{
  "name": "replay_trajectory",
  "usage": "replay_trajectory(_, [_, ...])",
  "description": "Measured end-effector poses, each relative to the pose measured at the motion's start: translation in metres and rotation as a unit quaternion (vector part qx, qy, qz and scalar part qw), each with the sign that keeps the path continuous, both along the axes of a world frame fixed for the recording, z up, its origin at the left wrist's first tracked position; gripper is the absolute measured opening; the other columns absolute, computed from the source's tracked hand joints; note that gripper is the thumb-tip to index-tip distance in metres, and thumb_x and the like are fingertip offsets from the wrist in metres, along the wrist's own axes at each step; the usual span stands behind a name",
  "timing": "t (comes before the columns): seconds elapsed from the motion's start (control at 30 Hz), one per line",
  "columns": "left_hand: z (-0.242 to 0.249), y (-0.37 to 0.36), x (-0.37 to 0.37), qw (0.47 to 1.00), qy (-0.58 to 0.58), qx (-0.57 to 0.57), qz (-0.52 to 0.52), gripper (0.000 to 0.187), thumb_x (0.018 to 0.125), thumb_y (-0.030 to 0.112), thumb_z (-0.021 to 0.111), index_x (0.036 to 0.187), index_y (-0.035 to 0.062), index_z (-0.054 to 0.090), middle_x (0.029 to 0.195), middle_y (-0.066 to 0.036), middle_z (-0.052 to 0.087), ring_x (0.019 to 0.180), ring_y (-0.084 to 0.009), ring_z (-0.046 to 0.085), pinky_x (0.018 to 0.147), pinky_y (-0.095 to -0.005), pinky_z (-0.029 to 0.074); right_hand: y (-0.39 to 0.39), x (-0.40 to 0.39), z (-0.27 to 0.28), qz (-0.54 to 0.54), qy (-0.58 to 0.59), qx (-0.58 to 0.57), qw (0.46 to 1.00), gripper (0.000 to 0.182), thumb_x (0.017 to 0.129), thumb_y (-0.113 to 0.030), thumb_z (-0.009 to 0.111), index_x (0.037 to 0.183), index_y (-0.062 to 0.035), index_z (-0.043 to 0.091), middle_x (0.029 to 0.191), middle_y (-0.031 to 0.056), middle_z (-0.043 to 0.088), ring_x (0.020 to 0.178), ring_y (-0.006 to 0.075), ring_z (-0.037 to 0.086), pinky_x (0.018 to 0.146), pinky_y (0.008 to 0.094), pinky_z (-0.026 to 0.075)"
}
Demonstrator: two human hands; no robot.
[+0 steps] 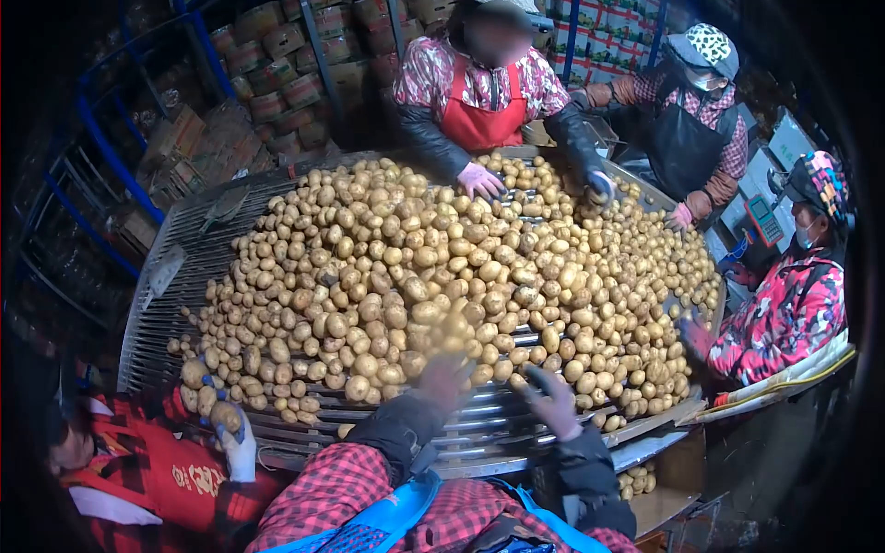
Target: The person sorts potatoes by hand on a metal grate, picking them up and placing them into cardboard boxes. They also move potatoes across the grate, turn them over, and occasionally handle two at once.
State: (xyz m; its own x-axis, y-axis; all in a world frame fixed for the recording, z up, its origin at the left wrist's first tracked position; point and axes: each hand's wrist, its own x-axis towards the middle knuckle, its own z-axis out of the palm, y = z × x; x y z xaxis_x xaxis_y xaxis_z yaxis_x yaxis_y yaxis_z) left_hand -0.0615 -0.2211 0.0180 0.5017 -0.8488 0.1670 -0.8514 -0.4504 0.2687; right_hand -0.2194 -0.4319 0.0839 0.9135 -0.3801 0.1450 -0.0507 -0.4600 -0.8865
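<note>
Your two hands reached over the near edge of the slatted metal desk [184,267]: left hand [441,376] blurred, grip unclear, under a blurred yellow-brown potato [449,332]; right hand [556,403] open, empty. Potatoes, too many to count, heaped the desk. Four other workers ringed it; a white-gloved hand [238,441] held potatoes.

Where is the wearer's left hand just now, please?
In the head view, the left hand is low at centre, raised blurred over the near edge of the potato pile, left of the right hand.
</note>
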Motion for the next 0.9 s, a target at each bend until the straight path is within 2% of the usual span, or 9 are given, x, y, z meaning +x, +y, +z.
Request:
replay_trajectory(0.07, [-0.013,-0.001,0.003,0.997,-0.075,0.014,0.012,0.059,0.082,0.041,0.062,0.134,0.0151,0.051,0.139,-0.011,0.048,0.127,-0.0293,0.045,0.110,-0.0478,0.029,0.024,0.057,-0.001,0.151,-0.054,-0.178,0.971,0.042,0.081,-0.024,0.069,0.117,-0.0050,0.060,0.115,0.0162,0.060,0.106,0.0340,0.057,0.091,0.0415,0.047])
replay_trajectory(0.1, [0.034,-0.009,-0.004,0.981,0.174,-0.013,0.082,0.060,0.081,0.042,0.061,0.133,0.0147,0.052,0.138,-0.011,0.048,0.129,-0.0282,0.042,0.112,-0.0462,0.025,0.034,0.083,-0.005,0.178,-0.072,-0.245,0.950,0.046,0.077,-0.025,0.067,0.118,-0.0076,0.058,0.117,0.0153,0.057,0.107,0.0357,0.053,0.091,0.0439,0.045])
replay_trajectory(0.13, [0.057,-0.014,-0.006,0.981,0.176,-0.012,0.082,0.060,0.081,0.042,0.061,0.133,0.0147,0.052,0.138,-0.011,0.048,0.129,-0.0282,0.042,0.112,-0.0462,0.025,0.047,0.101,0.000,0.176,-0.035,-0.278,0.944,0.049,0.074,-0.023,0.066,0.120,-0.0103,0.056,0.119,0.0143,0.054,0.111,0.0366,0.050,0.093,0.0451,0.043])
replay_trajectory(0.2, [0.077,-0.019,0.000,0.988,0.147,0.035,0.011,0.043,0.078,0.029,0.066,0.114,0.0055,0.059,0.127,-0.016,0.049,0.120,-0.0391,0.045,0.100,-0.0489,0.039,0.050,0.131,-0.010,0.175,0.007,-0.280,0.944,0.051,0.074,-0.021,0.065,0.122,-0.0107,0.054,0.119,0.0144,0.054,0.112,0.0382,0.048,0.095,0.0466,0.041])
replay_trajectory(0.23, [0.017,0.005,0.002,1.000,-0.007,0.003,-0.027,0.044,0.077,0.030,0.068,0.113,0.0059,0.060,0.123,-0.017,0.050,0.116,-0.0395,0.048,0.097,-0.0494,0.041,0.043,0.145,-0.014,0.165,0.016,-0.271,0.948,0.050,0.074,-0.021,0.064,0.123,-0.0103,0.054,0.122,0.0151,0.053,0.115,0.0386,0.047,0.098,0.0473,0.039])
replay_trajectory(0.4, [0.022,0.001,0.004,0.998,0.010,-0.068,-0.018,0.060,0.077,0.037,0.068,0.130,0.0121,0.054,0.134,-0.016,0.046,0.121,-0.0368,0.045,0.107,-0.0498,0.032,0.006,0.170,-0.005,0.154,0.053,-0.471,0.867,0.047,0.081,-0.025,0.061,0.125,-0.0109,0.053,0.130,0.0123,0.052,0.126,0.0417,0.040,0.105,0.0487,0.037])
replay_trajectory(0.6, [0.003,0.004,0.004,0.998,-0.002,-0.059,-0.003,0.066,0.079,0.044,0.066,0.138,0.0203,0.050,0.139,-0.015,0.046,0.127,-0.0329,0.044,0.109,-0.0492,0.031,-0.065,0.229,-0.062,0.103,0.047,-0.445,0.888,0.031,0.082,-0.020,0.057,0.113,-0.0147,0.057,0.118,0.0066,0.058,0.125,0.0362,0.044,0.089,0.0431,0.051])
replay_trajectory(0.73, [0.001,0.004,0.002,0.996,0.012,-0.090,-0.009,0.057,0.081,0.037,0.064,0.132,0.0139,0.053,0.137,-0.015,0.046,0.130,-0.0369,0.040,0.110,-0.0509,0.029,-0.066,0.252,-0.017,-0.011,0.160,-0.412,0.897,0.014,0.085,-0.025,0.060,0.093,-0.0155,0.065,0.088,0.0115,0.066,0.085,0.0328,0.064,0.073,0.0477,0.050])
replay_trajectory(0.9, [0.000,0.006,-0.002,0.999,0.017,-0.030,-0.001,0.043,0.081,0.030,0.063,0.119,0.0124,0.058,0.142,-0.016,0.045,0.136,-0.0356,0.036,0.115,-0.0506,0.025,-0.016,0.290,-0.045,0.079,0.122,-0.439,0.887,0.022,0.082,-0.020,0.058,0.103,-0.0173,0.066,0.105,0.0078,0.064,0.095,0.0289,0.064,0.078,0.0433,0.051])
